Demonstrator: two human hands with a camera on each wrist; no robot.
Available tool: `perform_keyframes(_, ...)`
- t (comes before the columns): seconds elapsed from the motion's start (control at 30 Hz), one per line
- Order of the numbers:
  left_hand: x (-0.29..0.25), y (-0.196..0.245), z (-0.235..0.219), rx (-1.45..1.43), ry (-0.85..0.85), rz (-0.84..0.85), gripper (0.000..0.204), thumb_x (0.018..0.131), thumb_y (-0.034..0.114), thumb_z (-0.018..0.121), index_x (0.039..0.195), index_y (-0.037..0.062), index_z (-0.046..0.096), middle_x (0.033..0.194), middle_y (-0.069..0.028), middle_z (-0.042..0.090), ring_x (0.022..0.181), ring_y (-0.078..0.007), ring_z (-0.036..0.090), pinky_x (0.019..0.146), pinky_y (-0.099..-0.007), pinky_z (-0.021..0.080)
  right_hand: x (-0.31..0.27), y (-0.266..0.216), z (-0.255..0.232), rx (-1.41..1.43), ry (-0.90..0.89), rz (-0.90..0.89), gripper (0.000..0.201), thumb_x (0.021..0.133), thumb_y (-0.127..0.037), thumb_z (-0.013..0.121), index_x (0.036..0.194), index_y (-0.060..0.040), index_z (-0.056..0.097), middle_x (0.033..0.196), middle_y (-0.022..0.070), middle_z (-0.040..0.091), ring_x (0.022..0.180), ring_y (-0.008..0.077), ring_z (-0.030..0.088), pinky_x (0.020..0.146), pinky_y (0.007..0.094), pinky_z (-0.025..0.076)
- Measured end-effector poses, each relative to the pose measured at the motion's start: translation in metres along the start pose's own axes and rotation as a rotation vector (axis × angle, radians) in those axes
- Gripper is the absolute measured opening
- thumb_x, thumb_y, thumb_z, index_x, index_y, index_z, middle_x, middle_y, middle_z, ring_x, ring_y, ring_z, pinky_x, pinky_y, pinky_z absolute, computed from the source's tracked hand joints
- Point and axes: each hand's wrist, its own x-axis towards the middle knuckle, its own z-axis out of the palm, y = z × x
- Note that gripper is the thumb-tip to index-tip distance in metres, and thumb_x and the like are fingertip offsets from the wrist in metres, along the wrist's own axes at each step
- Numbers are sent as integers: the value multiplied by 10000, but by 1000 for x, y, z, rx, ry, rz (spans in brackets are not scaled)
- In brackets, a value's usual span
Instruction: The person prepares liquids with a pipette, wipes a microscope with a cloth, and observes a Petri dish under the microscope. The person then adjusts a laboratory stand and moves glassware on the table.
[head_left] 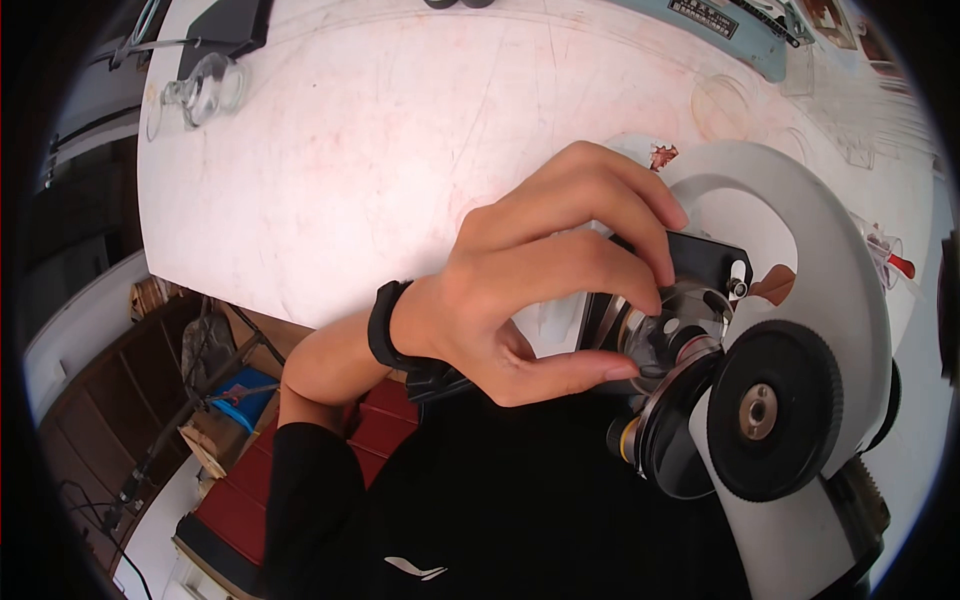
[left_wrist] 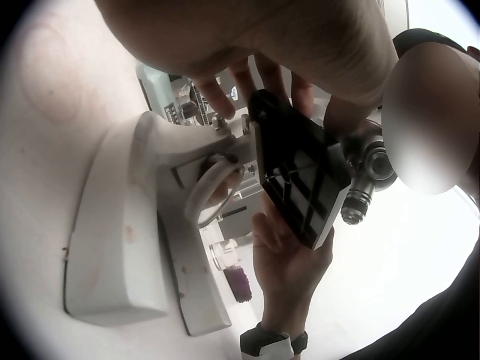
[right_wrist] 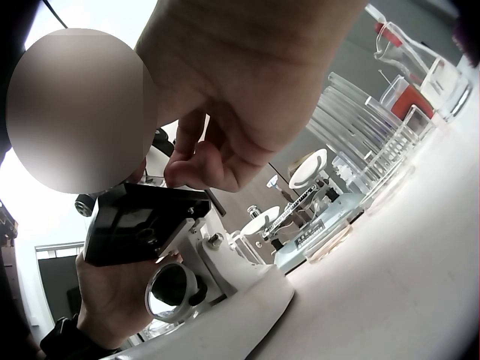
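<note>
My left hand (head_left: 520, 290) closes its grip round the flat black microscope stage (head_left: 700, 262), which lies just past my fingertips; my right hand (right_wrist: 225, 112) pinches it from the opposite side.

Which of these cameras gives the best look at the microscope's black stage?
The left wrist view: the black stage fills the middle, seen from below with its opening and clips. The right wrist view shows it edge-on and darker. In the head view the left hand hides most of it.
</note>
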Motion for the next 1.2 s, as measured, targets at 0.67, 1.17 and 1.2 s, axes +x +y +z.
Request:
perform_keyframes(0.67,-1,-4,0,22,17,63,267,750,194,783,880,11,640,930,-152,621,980,-359,588,762,-413,499,-7,5,21,10,174,-19,164,828,-102,681,851,44,609,822,142,621,682,228,623,574,303,490)
perform_keyframes(1.17,-1,-1,1,17,34,51,217,750,182,701,874,16,639,937,-148,622,970,-362,594,749,-397,501,2,0,39,32,292,-60,157,809,-92,687,826,41,608,795,125,614,657,210,611,563,301,480)
perform_keyframes(1.2,-1,-1,0,22,33,54,217,750,182,701,874,16,639,937,-148,622,970,-362,594,749,-397,501,4,0,40,33,300,-66,156,807,-92,688,824,41,607,793,124,613,655,209,611,563,301,480)
